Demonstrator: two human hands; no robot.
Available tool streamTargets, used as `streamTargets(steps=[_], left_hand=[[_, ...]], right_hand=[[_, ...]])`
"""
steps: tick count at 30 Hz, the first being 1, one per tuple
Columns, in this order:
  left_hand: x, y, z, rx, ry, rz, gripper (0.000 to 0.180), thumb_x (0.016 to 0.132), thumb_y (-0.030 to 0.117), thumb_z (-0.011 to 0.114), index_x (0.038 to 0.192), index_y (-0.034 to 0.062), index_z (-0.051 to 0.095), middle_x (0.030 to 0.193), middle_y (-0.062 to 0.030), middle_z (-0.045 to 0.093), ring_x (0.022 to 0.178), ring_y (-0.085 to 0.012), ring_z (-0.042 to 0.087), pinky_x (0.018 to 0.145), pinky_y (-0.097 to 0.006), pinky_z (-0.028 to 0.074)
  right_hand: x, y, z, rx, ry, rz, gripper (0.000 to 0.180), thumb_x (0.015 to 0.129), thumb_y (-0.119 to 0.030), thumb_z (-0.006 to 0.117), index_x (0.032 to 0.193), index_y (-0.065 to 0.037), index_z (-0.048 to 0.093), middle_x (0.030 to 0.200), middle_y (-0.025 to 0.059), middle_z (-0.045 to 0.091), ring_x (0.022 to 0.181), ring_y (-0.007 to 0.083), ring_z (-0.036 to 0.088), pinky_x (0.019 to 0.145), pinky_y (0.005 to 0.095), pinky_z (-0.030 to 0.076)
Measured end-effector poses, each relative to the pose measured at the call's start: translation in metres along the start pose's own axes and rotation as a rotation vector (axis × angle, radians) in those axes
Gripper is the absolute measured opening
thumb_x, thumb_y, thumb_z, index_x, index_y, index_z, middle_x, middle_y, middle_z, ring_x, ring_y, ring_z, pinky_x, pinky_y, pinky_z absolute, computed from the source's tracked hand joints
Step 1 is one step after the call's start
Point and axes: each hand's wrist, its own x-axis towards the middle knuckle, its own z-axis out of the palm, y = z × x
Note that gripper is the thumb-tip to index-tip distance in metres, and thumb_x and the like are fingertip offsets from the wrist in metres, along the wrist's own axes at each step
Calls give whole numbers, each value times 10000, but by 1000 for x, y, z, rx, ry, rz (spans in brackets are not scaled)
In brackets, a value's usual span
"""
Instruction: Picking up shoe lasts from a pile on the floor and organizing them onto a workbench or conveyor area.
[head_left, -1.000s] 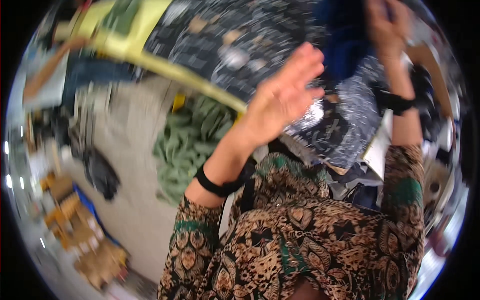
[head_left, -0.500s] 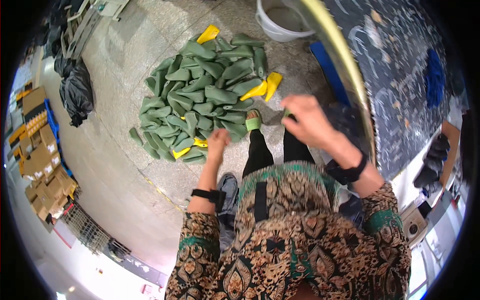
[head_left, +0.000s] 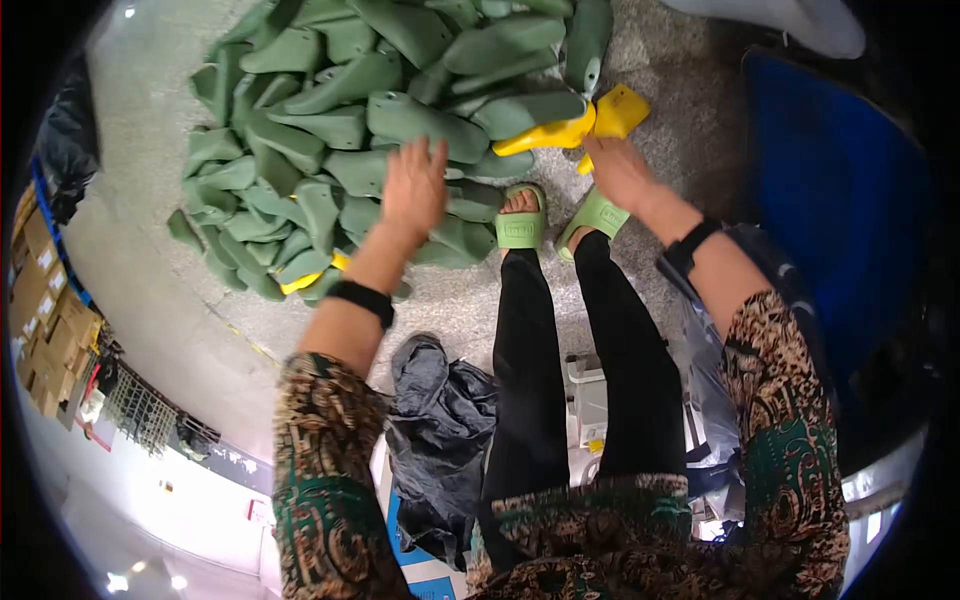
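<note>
Green shoe lasts [head_left: 425, 125] lie in a large jumbled heap on the floor before me. My left hand [head_left: 412, 190] is over the heap's near side, its fingers stretched out and holding nothing. At the right edge of the heap, my right hand [head_left: 622, 172] has its fingers curled round a yellow shoe last [head_left: 620, 110], hiding the middle of it. Next to that one, another yellow last [head_left: 550, 132] leans partly under a green last [head_left: 530, 113]. A further yellow piece [head_left: 303, 283] shows at the heap's near left.
My feet, in green slides [head_left: 520, 232], stand close to the heap. Dark crumpled plastic [head_left: 440, 430] lies left of my legs. A blue panel [head_left: 840, 260] is at the right, and part of a pale tub [head_left: 780, 22] at the top right. Cardboard boxes [head_left: 45, 300] are stacked far left.
My view has come lower and closer to the heap as I bend down. The left hand has opened over the green lasts. My right hand has reached down and closed on the yellow last.
</note>
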Motion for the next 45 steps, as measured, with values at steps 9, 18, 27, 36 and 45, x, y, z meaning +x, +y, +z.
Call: streamTargets(steps=[9,18,27,36,45], left_hand=[[110,-60,34,530,-332,278,492,742,152,579,1214,99,451,1090,-91,522,1034,-247,486,861,-364,361],[60,-48,27,418,-237,126,172,763,101,497,926,56,534,836,-85,581,828,-230,559,748,-352,400],[-28,8,-108,-112,-220,-145,330,626,260,684,850,59,548,799,-139,627,760,-305,616,688,-400,483],[-140,109,-199,-402,-157,-228,485,597,472,710,769,28,616,765,-195,632,744,-370,612,655,-446,485],[-171,137,-334,-659,-326,-250,641,784,388,618,1219,-63,484,1238,-257,492,1188,-396,425,959,-463,366]], right_hand=[[114,27,63,-197,261,-128,671,649,-217,732,1219,-32,432,1012,129,539,972,299,520,816,392,414],[17,3,13,458,-192,420,639,646,-391,643,1116,17,501,977,221,622,946,383,592,800,426,474],[-162,-35,-100,1313,-209,512,641,734,-394,690,1151,63,525,1050,177,606,971,224,587,830,329,454],[-288,0,-238,2204,143,90,505,825,-366,622,1192,-34,517,1105,96,597,976,203,593,867,344,472],[-326,62,-406,2612,817,-249,476,842,-474,527,1131,-96,536,1076,67,602,988,238,567,840,406,457]])
